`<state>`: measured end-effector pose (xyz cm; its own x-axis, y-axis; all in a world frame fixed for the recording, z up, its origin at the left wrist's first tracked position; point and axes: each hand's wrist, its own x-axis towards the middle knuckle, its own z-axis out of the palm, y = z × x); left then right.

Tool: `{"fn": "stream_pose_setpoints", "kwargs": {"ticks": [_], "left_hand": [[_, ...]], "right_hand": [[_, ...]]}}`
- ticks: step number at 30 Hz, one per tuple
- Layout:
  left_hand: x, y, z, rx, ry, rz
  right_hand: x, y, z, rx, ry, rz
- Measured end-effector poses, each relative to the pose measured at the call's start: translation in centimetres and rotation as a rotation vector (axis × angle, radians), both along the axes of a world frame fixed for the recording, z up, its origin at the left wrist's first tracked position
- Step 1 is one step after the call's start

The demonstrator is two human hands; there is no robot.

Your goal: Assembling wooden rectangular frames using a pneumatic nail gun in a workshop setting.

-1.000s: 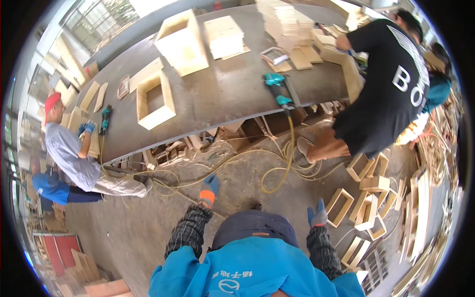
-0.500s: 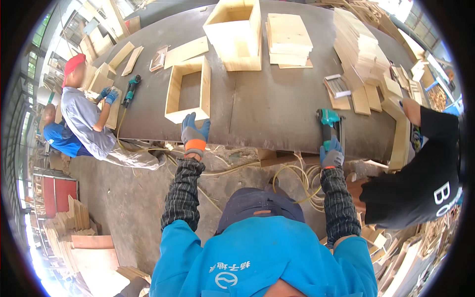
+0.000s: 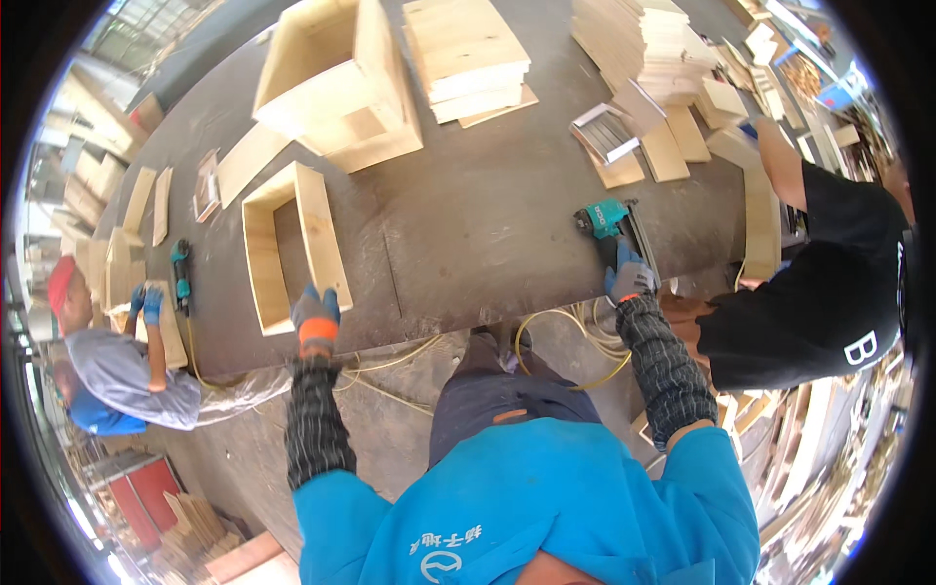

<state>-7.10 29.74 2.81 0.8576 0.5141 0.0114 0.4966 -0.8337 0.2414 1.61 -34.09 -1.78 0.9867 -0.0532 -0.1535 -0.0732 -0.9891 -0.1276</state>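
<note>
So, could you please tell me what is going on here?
The person's left hand is at the near end of a rectangular wooden frame on the table; the right hand is at the handle of a teal nail gun. A taller box and stacked boards stand farther back. At left, a red-capped co-worker handles wood.

On the table (image 3: 487, 229), a frame (image 3: 320, 234) lies left of the nail gun (image 3: 604, 216), with a box (image 3: 336, 109) behind the frame.

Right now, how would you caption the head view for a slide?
Left hand at an open wooden frame, right hand at a teal nail gun on a dark workbench.
</note>
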Motion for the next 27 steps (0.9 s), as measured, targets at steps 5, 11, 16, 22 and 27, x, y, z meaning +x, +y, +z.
{"fn": "stream_pose_setpoints", "kwargs": {"ticks": [5, 11, 16, 22, 27], "left_hand": [[-10.7, -6.8, 3.6, 0.088, -0.074, -0.417], [-5.3, -12.8, 4.6, -0.242, -0.096, -0.83], [3.7, -15.3, 1.7, -0.046, 0.077, -1.074], [4.9, -16.4, 1.5, -0.055, 0.005, -1.077], [4.8, -16.4, 1.0, 0.007, -0.024, -0.955]], "right_hand": [[0.6, -3.7, -1.5, -0.079, 0.01, 0.066], [2.5, -6.2, 0.0, -0.047, -0.035, 0.062], [8.0, -1.3, 6.1, 0.348, -0.203, -0.256], [26.0, 5.7, 6.6, 1.013, -0.21, -0.159], [44.1, 8.6, -1.5, 1.071, -0.05, -0.075]]}}
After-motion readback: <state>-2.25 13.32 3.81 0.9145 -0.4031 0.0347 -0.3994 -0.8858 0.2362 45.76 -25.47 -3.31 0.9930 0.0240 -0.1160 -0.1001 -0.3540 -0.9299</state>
